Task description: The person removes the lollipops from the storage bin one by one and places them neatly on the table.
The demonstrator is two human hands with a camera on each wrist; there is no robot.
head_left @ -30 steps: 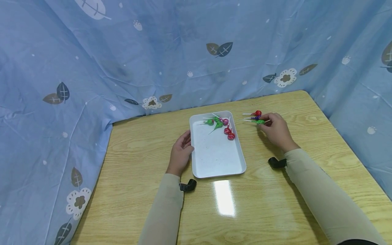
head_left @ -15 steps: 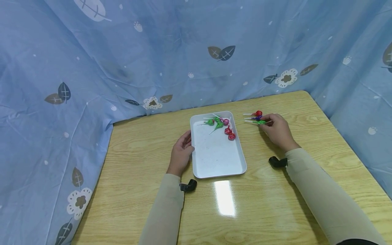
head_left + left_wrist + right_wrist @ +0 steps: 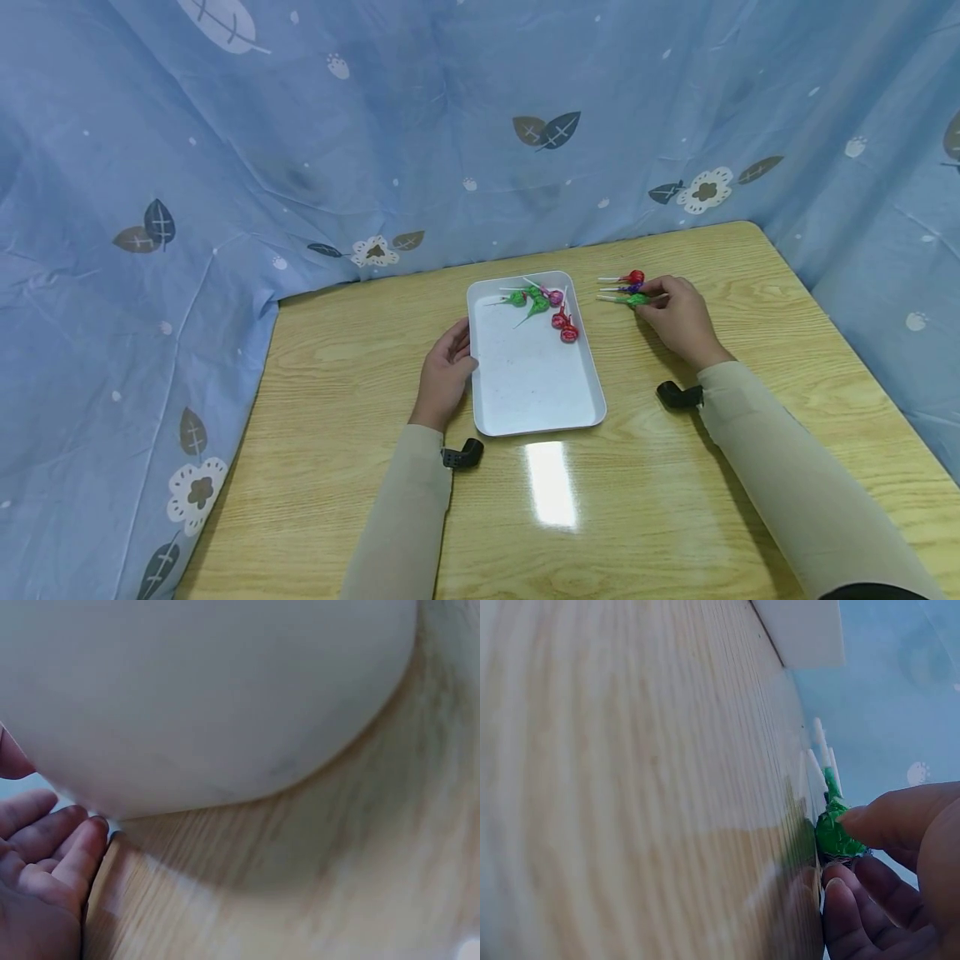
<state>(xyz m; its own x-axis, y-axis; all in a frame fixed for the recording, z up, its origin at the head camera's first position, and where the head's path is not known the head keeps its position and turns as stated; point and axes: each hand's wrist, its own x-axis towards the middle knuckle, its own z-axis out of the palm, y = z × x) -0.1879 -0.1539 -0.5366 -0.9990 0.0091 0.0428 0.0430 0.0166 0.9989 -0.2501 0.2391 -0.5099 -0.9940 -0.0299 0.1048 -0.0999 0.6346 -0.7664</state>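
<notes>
A shallow white tray [image 3: 528, 392] lies on the table with several wrapped lollipops at its far end: green ones [image 3: 537, 305], a pink one [image 3: 555, 297] and red ones [image 3: 569, 333]. My left hand [image 3: 444, 375] holds the tray's left side, thumb at the rim and fingers against the outer wall. Right of the tray, my right hand [image 3: 677, 321] pinches the head of a green lollipop [image 3: 837, 831] between thumb and fingers, its white stick pointing left. Just beyond it lie a purple lollipop [image 3: 632, 288], partly hidden by the fingers, and a red lollipop [image 3: 636, 277], all roughly parallel.
The wooden table [image 3: 337, 467] ends at the back against a blue patterned curtain [image 3: 420, 125], which also hangs at both sides. A bright light reflection lies on the tabletop in front of the tray. Small black cameras [image 3: 463, 454] sit on both wrists.
</notes>
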